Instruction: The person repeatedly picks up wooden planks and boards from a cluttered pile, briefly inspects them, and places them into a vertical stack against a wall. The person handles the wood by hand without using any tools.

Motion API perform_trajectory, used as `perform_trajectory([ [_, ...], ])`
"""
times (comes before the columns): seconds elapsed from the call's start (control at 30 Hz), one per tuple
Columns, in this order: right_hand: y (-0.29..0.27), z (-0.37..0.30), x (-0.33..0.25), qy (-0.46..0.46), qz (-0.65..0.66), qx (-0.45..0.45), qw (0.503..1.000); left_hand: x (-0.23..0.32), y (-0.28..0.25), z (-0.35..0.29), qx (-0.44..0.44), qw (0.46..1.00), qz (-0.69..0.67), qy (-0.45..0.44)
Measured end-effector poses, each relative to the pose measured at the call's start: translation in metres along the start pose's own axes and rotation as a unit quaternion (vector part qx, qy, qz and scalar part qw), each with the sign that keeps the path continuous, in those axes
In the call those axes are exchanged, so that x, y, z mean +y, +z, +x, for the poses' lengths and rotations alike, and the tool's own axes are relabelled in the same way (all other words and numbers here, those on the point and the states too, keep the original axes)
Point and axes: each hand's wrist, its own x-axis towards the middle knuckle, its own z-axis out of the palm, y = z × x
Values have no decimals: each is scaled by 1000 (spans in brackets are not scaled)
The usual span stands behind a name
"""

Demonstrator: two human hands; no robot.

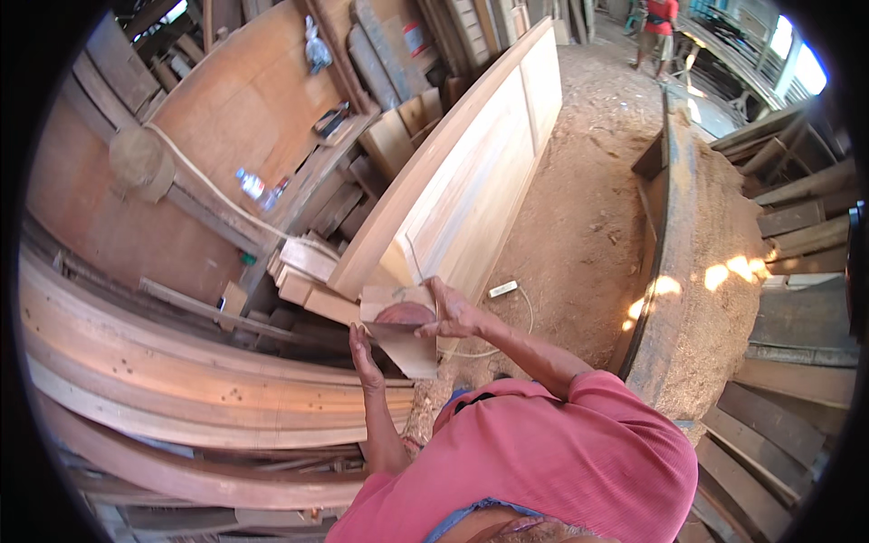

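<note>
In front of me, both hands meet at a folded sheet of sandpaper (407, 348), tan with a reddish round mark on its upper part and a browner lower flap. My right hand (455, 312) pinches its right side between thumb and fingers. Upright at the left edge is my left hand (366, 360), its fingertips at the fold; part of its grip is hidden. Just beyond the sheet begins the near end of a long pale wooden panel (471, 195) standing on its edge, with a darker frame along its top.
Curved planks (217, 385) lie stacked at left. A plastic bottle (251, 185) stands on a wooden ledge. A white power strip (502, 289) with a cord lies on the dusty floor. At right, a long beam (665, 226) borders sawdust. A person (658, 32) stands far off.
</note>
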Motion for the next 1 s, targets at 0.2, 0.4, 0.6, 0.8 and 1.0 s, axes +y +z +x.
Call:
perform_trajectory([
  [0.2, -17, -21, -7, 39, 25, 29, 998, -23, 10, 41, -185, 974, -68, -112],
  [0.4, -18, -46, -5, 124, 93, 69, 986, -10, 24, 69, -341, 931, 124, 36],
  [0.6, 8, -85, 3, 107, 143, 162, 970, 17, 55, 79, -432, 870, 226, 73],
  [0.8, 36, -113, -3, 164, 128, 246, 947, 13, 93, 36, -361, 923, 121, 61],
  [1.0, -10, -109, 1, 143, 168, 255, 942, -8, 123, 50, -371, 922, 96, 54],
])
